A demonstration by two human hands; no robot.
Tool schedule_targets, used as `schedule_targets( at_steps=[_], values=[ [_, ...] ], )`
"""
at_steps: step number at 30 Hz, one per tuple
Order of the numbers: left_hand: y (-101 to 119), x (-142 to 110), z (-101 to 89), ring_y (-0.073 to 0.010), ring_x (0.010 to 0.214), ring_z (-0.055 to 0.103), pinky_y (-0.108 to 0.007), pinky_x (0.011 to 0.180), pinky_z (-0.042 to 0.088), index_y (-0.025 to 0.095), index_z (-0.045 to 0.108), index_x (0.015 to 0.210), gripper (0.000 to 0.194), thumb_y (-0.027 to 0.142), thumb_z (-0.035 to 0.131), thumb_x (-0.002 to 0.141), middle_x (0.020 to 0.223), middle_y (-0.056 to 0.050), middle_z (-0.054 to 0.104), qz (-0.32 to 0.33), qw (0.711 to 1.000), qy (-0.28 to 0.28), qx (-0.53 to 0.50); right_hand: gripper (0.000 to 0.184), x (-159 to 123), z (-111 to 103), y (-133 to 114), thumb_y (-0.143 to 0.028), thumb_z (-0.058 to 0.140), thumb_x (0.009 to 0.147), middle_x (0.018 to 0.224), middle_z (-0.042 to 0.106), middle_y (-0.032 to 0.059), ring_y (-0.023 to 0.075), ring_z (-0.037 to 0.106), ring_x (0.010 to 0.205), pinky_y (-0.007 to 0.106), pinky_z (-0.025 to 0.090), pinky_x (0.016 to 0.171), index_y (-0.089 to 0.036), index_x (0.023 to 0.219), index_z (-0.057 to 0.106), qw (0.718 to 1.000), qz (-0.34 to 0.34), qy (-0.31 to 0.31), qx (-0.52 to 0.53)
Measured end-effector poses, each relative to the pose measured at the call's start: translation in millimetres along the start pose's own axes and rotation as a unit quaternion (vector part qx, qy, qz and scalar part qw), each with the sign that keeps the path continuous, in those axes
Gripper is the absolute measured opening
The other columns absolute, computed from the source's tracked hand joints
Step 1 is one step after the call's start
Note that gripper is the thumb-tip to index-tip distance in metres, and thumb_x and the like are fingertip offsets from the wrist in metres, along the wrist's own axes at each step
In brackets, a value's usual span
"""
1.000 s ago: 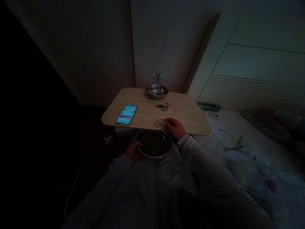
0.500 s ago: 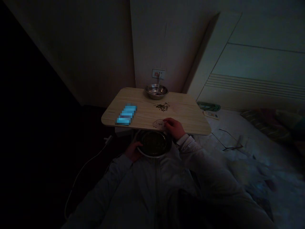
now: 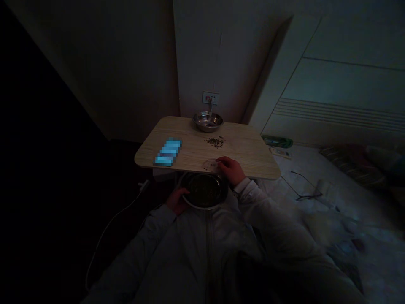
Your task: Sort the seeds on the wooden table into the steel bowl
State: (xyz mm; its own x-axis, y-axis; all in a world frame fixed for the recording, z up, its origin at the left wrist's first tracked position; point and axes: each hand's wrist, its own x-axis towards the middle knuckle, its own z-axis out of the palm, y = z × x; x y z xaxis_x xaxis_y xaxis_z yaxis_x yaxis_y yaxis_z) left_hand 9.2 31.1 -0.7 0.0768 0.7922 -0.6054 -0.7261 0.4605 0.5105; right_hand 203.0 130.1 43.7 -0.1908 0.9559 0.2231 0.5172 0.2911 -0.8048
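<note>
The room is dim. My left hand (image 3: 177, 201) grips the left rim of a metal bowl (image 3: 205, 191) full of small dark grains, held just below the near edge of a small wooden table (image 3: 247, 147). My right hand (image 3: 230, 169) rests on the table's near edge with its fingers curled and pinched at a thin patch of scattered grains (image 3: 210, 164). Whether it holds any grain I cannot make out. A small pile of dark grains (image 3: 216, 141) lies further back. An empty-looking steel bowl (image 3: 208, 120) stands at the table's far edge.
A lit phone (image 3: 168, 152) lies on the table's left part. A wall socket (image 3: 210, 98) sits behind the far bowl. A white cable (image 3: 110, 223) trails over the dark floor at left. A bed (image 3: 332, 202) with cables and a green object (image 3: 277, 141) lies at right.
My right hand's fingers have shifted slightly left over the scattered grains. The left hand and the bowl have stayed in place.
</note>
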Motion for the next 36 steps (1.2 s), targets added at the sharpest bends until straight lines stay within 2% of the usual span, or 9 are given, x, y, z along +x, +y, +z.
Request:
schedule_targets(
  at_steps=[8,14,21,28,36],
  values=[
    [2.3,-3.1,3.7,-0.0271,0.090,0.072,-0.038,0.076,0.059,0.012,0.066,0.110,0.052,-0.002,0.049,0.063,0.090,-0.008,0.077,-0.025,0.999,0.019,0.004,0.022,0.0,1.8,0.8,-0.026,0.053,0.074,0.067,0.065,0.0006,0.0149,0.058,0.065,0.028,0.047,0.066,-0.019,0.088,0.070,1.000,-0.001,-0.013,0.022],
    [2.3,-2.4,2.1,-0.0268,0.089,0.072,-0.037,0.075,0.059,0.012,0.066,0.108,0.050,-0.003,0.049,0.063,0.088,-0.009,0.077,-0.016,1.000,0.021,0.002,0.022,-1.7,-0.7,-6.1,-0.025,0.053,0.074,0.068,0.065,0.0010,0.0153,0.058,0.066,0.028,0.046,0.066,-0.018,0.087,0.070,1.000,0.013,-0.017,-0.004],
    [2.1,-4.6,5.1,-0.0260,0.090,0.072,-0.038,0.077,0.058,0.014,0.065,0.113,0.058,-0.005,0.047,0.061,0.093,-0.008,0.077,-0.011,1.000,0.011,-0.008,0.021,-2.6,-0.6,-8.1,-0.024,0.054,0.074,0.066,0.065,0.0009,0.0145,0.056,0.063,0.028,0.045,0.066,-0.017,0.085,0.070,0.999,0.019,-0.021,0.015],
    [2.2,-3.3,3.9,-0.0246,0.084,0.073,-0.036,0.075,0.058,0.013,0.065,0.109,0.052,-0.005,0.047,0.063,0.082,-0.006,0.077,-0.015,0.999,0.031,0.001,0.020,-1.0,-0.4,-5.5,-0.022,0.055,0.074,0.075,0.069,0.0031,0.0155,0.060,0.069,0.029,0.047,0.071,-0.016,0.086,0.070,1.000,0.018,-0.010,0.023],
    [1.5,-3.0,3.9,-0.0237,0.083,0.073,-0.033,0.071,0.059,0.011,0.067,0.104,0.047,-0.004,0.047,0.064,0.083,-0.007,0.077,-0.025,0.999,0.030,-0.005,0.019,2.8,-1.1,-5.7,-0.021,0.055,0.073,0.072,0.068,0.0019,0.0153,0.059,0.068,0.028,0.046,0.070,-0.017,0.084,0.070,1.000,0.021,-0.010,0.013]
  ],
)
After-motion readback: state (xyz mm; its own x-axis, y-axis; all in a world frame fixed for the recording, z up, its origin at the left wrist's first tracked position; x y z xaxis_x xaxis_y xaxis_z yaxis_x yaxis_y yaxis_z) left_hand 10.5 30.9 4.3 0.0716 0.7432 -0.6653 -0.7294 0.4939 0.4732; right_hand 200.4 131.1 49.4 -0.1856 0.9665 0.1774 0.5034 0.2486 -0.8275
